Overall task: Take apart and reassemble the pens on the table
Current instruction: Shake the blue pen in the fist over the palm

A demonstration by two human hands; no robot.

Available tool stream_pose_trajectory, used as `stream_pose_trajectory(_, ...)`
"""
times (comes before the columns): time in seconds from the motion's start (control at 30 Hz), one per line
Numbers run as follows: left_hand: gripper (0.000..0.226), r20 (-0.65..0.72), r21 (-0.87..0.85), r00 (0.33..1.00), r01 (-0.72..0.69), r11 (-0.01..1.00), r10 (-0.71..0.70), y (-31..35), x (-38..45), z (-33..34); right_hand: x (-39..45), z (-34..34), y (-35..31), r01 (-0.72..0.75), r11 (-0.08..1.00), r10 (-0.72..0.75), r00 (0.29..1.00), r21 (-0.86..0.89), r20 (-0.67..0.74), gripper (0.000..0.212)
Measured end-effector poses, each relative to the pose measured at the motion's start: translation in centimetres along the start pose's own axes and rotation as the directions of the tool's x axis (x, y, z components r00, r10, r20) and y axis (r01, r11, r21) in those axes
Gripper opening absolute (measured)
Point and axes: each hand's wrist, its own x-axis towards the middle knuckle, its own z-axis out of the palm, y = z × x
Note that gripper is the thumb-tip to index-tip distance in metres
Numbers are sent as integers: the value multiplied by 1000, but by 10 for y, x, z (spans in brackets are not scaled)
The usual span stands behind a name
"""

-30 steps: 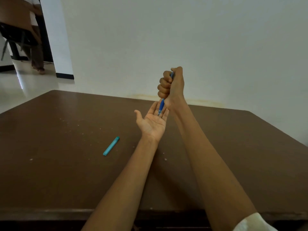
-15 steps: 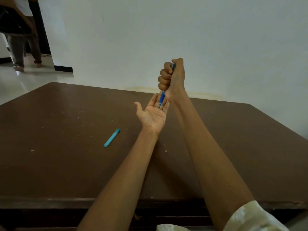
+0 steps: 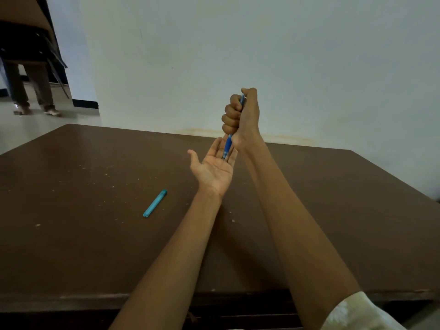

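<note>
Far left, a doorway opens onto a pale, glossy floor (image 3: 21, 129), where the trousered legs and shoes of a second person (image 3: 31, 91) stand beside dark furniture; the upper body is cut off by the frame. A black skirting strip (image 3: 84, 103) runs along the foot of the door jamb. The remaining background is a plain white wall (image 3: 285, 55), with a faint yellowish stain where it meets the table's far edge.

The work surface is a dark brown table (image 3: 71, 246), matte, scattered with small pale specks and scuffs, more densely toward the left half. Its near edge shows wear along the lip.

On the table, left of the forearms, lies a teal pen part (image 3: 155, 203), flat, angled with its upper end to the right, touching nothing else. Whether it is a cap or a barrel cannot be told.

The left hand (image 3: 213, 169) is held above the table, palm up, fingers spread and relaxed, grasping nothing. The tip of a blue pen (image 3: 227, 146) rests on or just above the base of its fingers; contact cannot be confirmed.

The right hand (image 3: 242, 115) is closed in a fist around the pen's upper portion, thumb on top, holding it near vertical, point downward. A pale sleeve (image 3: 357, 313) shows at bottom right.

No brand, label or legible writing is visible on either pen piece or on any surface.
</note>
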Motion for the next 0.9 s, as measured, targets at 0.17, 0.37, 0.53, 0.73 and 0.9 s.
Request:
stream_pose_trajectory(0.17,73,-4,-3,1000,-4,1000,4,0,0,0,-1,1,-1,-13,1000,13,1000,-6,-5,40)
stream_pose_trajectory(0.37,74,-10,-4,1000,-5,1000,5,0,0,1,-1,-1,0,-3,1000,3,1000,-12,-10,40)
stream_pose_trajectory(0.53,72,4,-13,1000,3,1000,-2,1,-1,1,2,-1,-1,-45,999,44,998,14,47,45)
stream_pose_trajectory(0.73,72,5,-16,1000,2,1000,-2,0,0,0,2,4,2,56,980,-53,998,-192,20,35)
stream_pose_trajectory(0.9,72,-15,-10,1000,1,1000,-1,0,-1,3,1,0,1,-24,998,25,1000,-65,2,51)
